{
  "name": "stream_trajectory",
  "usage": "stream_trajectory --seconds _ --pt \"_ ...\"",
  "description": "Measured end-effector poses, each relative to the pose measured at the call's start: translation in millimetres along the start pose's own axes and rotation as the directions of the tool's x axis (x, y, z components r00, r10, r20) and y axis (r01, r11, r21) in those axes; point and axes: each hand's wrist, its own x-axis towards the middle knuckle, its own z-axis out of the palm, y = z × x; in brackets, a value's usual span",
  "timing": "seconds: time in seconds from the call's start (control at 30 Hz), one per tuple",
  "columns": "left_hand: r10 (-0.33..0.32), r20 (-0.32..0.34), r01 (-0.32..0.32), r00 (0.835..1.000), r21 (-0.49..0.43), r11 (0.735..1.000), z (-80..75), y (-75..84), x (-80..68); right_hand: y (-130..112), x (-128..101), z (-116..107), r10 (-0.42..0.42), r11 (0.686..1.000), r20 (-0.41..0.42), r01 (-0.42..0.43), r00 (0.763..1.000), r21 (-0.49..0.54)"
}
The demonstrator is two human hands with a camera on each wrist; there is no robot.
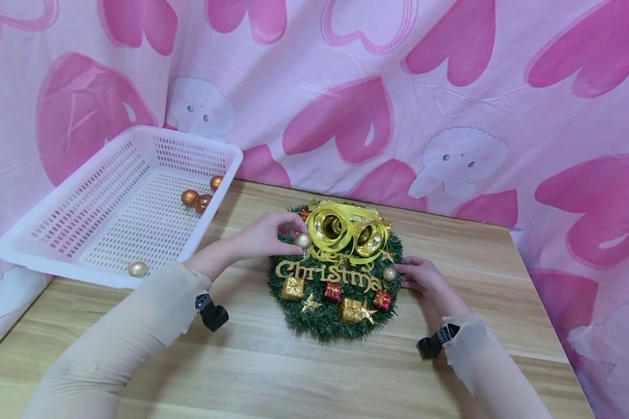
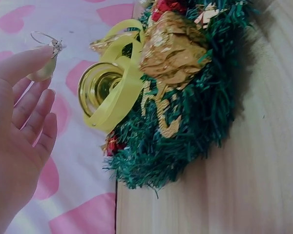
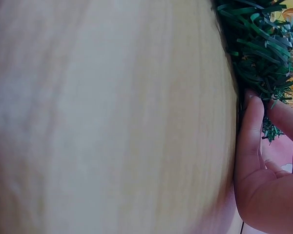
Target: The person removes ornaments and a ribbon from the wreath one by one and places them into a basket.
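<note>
A green Christmas wreath point(image 1: 322, 326) lies on the table, carrying two gold bells point(image 1: 329, 227) with a yellow ribbon, gold "Merry Christmas" lettering point(image 1: 314, 271), small gift boxes point(image 1: 351, 310) and stars. My left hand point(image 1: 264, 235) pinches a pale gold ball ornament point(image 1: 303, 240) over the wreath's left side, beside the bells. In the left wrist view, a thin wire loop point(image 2: 41, 37) sticks up from the ornament's cap. On the opposite side, my right hand point(image 1: 427, 279) grips the wreath's edge, thumb and fingers at the greenery point(image 3: 263, 53). Another gold ball point(image 1: 389, 273) sits on the wreath near those fingers.
A white plastic basket point(image 1: 96, 270) stands to the left. Inside it are several copper-coloured balls point(image 1: 190, 198) at the right side and a gold ball point(image 1: 137, 268) at the near end. Behind the wooden table point(image 1: 272, 372) hangs a pink heart-patterned cloth point(image 1: 304, 75).
</note>
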Motion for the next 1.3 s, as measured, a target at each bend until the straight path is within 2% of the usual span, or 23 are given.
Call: stream_trajectory --seconds 0.37,0.6,0.87,1.2,1.3 --pt "-0.008 -0.066 0.007 0.998 -0.014 1.0 -21.5 1.2 -5.1 -1 -1 0 0.011 1.0 0.003 -0.011 1.0 -0.004" --pt "-0.077 -0.139 0.076 0.987 -0.013 0.997 -40.1 1.4 -13.1 -1 -3 0 0.006 1.0 0.003 -0.006 1.0 -0.019" --pt "-0.075 -0.178 0.07 0.981 -0.034 0.997 -57.0 1.9 -20.5 -1 -2 0 0.005 1.0 0.002 -0.005 1.0 -0.003" --pt "-0.134 -0.25 0.124 0.959 -0.054 0.991 -80.9 -6.8 -30.7 -1 -3 0 0.01 1.0 0.005 -0.01 1.0 0.006" --pt "-0.161 -0.278 0.152 0.947 -0.056 0.987 -89.0 -9.5 -36.5 -1 -2 1 0.01 1.0 0.005 -0.01 1.0 0.011"
